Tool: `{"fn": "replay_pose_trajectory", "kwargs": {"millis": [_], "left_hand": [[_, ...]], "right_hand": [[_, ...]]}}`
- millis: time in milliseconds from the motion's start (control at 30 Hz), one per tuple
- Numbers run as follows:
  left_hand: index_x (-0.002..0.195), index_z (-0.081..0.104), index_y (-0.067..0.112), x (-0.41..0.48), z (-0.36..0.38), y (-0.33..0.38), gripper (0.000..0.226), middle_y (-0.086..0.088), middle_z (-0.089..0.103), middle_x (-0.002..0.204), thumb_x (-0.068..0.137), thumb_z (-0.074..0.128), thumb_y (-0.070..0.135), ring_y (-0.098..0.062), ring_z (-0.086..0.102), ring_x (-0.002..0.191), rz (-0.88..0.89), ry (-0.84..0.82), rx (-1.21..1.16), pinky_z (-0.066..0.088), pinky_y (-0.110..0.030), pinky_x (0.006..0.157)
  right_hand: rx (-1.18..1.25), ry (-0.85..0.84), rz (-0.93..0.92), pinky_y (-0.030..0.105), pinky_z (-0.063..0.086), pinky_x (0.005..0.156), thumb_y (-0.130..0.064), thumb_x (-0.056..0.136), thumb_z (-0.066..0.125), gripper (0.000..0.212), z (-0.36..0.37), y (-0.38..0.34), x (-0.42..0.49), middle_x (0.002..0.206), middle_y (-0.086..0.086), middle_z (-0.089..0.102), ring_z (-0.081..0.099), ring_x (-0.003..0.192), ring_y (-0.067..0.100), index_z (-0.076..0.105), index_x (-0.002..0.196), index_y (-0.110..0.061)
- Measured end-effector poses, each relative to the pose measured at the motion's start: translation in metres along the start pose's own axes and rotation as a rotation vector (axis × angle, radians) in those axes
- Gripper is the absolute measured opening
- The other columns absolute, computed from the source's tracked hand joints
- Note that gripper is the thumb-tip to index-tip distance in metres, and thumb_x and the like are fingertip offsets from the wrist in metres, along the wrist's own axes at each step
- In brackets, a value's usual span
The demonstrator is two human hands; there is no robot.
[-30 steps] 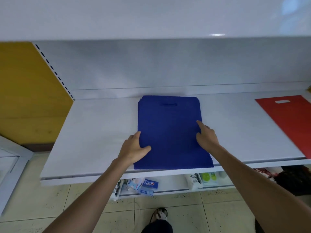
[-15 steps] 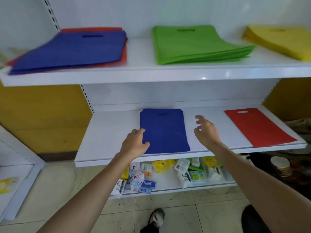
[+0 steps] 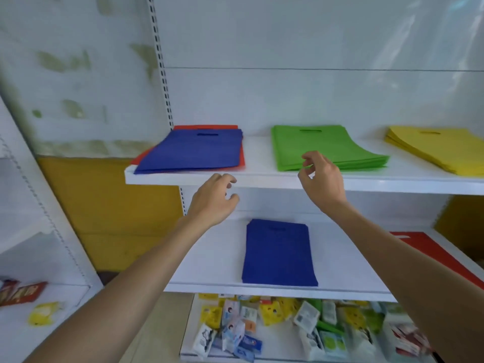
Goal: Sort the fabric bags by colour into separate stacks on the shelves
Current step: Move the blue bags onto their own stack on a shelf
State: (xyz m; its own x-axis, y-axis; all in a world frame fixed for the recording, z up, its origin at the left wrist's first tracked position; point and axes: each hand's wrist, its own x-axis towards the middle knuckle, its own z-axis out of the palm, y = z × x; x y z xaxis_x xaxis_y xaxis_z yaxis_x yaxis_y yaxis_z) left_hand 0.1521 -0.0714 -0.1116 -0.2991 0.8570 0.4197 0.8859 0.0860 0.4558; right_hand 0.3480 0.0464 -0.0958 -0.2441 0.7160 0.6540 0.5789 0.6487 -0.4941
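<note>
On the upper shelf lies a mixed pile: blue bags on top of red bags. Right of it sit a green stack and a yellow stack. The middle shelf holds a sorted blue stack and a red bag at the far right. My left hand hovers just below the upper shelf's front edge, fingers loosely curled, holding nothing. My right hand is raised in front of the green stack, fingers relaxed and empty.
The bottom shelf holds several small packets. A second white shelf unit at the left carries snack packets. A slotted upright runs up the back wall, with a yellow panel behind the shelves.
Both hands have left the blue stack on the middle shelf and risen to the upper shelf's edge. My view has tilted up, bringing the upper shelf to the centre.
</note>
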Motion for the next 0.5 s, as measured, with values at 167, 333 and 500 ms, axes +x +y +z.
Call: {"fn": "replay_pose_trajectory", "kwargs": {"millis": [167,333,500], "left_hand": [[0.120,0.054,0.016,0.044,-0.036,-0.050,0.032,0.000,0.055,0.115,0.088,0.054,0.019,-0.016,0.056,0.099,-0.036,0.085,0.056,0.048,-0.034,0.084],[0.119,0.056,0.013,0.110,-0.066,-0.110,0.031,-0.003,0.058,0.114,0.088,0.055,0.017,-0.019,0.056,0.100,-0.080,0.144,0.071,0.048,-0.036,0.087],[0.123,0.056,0.014,0.157,-0.073,-0.179,0.033,-0.011,0.056,0.122,0.090,0.054,0.020,-0.028,0.051,0.113,-0.224,0.056,0.210,0.043,-0.038,0.095]], "right_hand": [[0.033,-0.020,-0.056,0.035,0.047,0.069,-0.004,0.083,0.054,0.029,0.044,-0.026,0.042,0.103,0.007,0.064,0.061,0.084,0.026,0.058,0.112,-0.006],[0.018,-0.052,-0.068,0.034,0.047,0.071,-0.007,0.085,0.054,0.029,0.093,-0.040,0.100,0.104,0.005,0.063,0.060,0.086,0.023,0.056,0.113,-0.008],[0.007,-0.135,-0.005,0.032,0.043,0.080,-0.007,0.085,0.055,0.030,0.154,-0.049,0.156,0.108,0.015,0.061,0.058,0.093,0.030,0.054,0.115,-0.001]]}}
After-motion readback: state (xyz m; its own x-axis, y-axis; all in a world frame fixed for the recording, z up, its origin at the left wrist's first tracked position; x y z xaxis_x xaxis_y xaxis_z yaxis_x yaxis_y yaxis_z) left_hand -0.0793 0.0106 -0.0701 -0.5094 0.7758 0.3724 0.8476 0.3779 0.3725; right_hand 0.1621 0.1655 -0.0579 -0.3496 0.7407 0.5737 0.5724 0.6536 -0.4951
